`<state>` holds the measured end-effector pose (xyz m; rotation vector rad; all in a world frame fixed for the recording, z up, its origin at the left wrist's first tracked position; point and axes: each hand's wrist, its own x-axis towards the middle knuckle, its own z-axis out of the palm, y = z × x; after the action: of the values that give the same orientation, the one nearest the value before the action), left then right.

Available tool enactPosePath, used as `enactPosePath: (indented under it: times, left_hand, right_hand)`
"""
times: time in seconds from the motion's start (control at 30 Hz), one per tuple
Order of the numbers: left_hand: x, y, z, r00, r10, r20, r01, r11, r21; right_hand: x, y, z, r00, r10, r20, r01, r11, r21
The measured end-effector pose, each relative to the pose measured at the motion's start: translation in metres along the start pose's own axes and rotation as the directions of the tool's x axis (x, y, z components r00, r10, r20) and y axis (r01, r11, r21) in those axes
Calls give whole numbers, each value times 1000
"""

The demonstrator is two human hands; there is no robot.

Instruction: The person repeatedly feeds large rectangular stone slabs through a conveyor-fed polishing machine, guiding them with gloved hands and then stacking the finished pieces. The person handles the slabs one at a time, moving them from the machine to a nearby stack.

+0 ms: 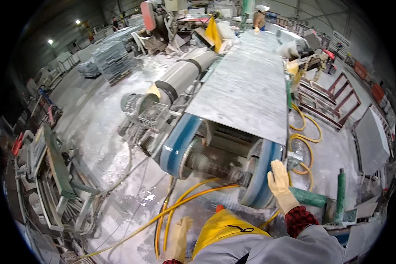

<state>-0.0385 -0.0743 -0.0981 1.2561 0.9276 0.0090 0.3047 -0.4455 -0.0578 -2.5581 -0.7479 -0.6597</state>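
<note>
A long grey-white stone slab (246, 83) lies flat along a conveyor in front of me. Its near end reaches over two wide blue belts, the left belt (176, 147) and the right belt (266, 176), which wrap around end drums joined by a shaft (211, 165). My right hand (280, 185), in a cream rubber glove, is open with its fingers spread beside the right belt; whether it touches the belt is unclear. Low at my left side hangs my left hand (179, 233), gloved alike, fingers loosely extended and nothing visible in it, near yellow hoses (185, 202).
A motor (134, 103) and a large cylinder (191, 68) flank the conveyor's left. Stacked slabs (112, 64) stand farther left, scrap metal (55, 163) nearer. A yellow hose (310, 134) and dark red frames (334, 103) lie right. At the far end is another person (259, 20).
</note>
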Motion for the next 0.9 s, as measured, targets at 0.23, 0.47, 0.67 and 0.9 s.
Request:
enactPosePath:
  times: [0.23, 0.47, 0.67, 0.9]
  left_hand:
    - [23, 48, -10, 995, 89, 44, -96, 978, 187]
    - [44, 166, 16, 967, 127, -220, -50, 945, 324]
    - [122, 202, 17, 882, 469, -33, -318, 647, 693]
    - [235, 291, 66, 488, 758, 432, -719, 68, 691]
  right_hand:
    - [95, 53, 72, 987, 119, -107, -135, 977, -163]
    - [111, 62, 110, 967, 247, -57, -254, 946, -204]
    - [112, 48, 100, 967, 239, -85, -249, 959, -138]
    - [122, 38, 89, 981, 167, -102, -182, 969, -165]
